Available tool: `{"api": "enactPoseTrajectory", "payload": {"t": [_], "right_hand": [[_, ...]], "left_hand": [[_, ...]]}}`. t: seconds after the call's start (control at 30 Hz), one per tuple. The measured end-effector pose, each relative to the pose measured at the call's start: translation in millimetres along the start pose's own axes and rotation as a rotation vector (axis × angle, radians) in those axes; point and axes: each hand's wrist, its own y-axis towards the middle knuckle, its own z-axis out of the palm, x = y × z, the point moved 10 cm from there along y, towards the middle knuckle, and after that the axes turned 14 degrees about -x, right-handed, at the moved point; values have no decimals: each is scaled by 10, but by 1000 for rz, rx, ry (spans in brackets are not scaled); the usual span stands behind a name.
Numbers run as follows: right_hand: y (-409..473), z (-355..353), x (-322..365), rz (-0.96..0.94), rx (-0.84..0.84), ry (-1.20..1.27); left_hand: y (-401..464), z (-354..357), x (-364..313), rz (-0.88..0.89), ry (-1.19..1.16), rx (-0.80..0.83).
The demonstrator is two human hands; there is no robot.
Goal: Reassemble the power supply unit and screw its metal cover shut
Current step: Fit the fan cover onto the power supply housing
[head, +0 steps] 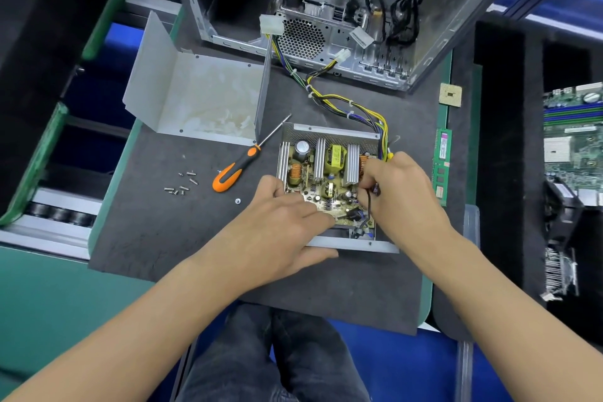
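Take the dark grey work mat as your reference. At its centre, note the yellow-tan circuit board — it carries silver ribbed heat sinks, copper-orange coils and a yellow transformer. From the board's far right corner, a yellow, black and purple wire bundle runs toward the silver computer case, whose rear panel shows a honeycomb hole pattern. Left of the board lies the orange-and-black screwdriver; beyond it, the pale grey metal cover with a whitish lining. Silver screws lie on the mat's left. At the mat's right edge you see a green memory stick and a gold processor.
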Motion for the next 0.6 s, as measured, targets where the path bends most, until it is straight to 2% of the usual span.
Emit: {"api": "enactPoseTrajectory", "payload": {"t": [0.27, 0.37, 0.53, 0.6], "right_hand": [[62, 128, -3, -24, 88, -153], [66, 146, -21, -18, 91, -149], [55, 136, -123, 95, 112, -60], [71, 147, -79, 60, 119, -83]], "left_hand": [[-10, 13, 3, 7, 11, -6], [-7, 14, 9, 5, 17, -7], [0, 28, 14, 4, 20, 10], [3, 33, 12, 6, 21, 15]]}}
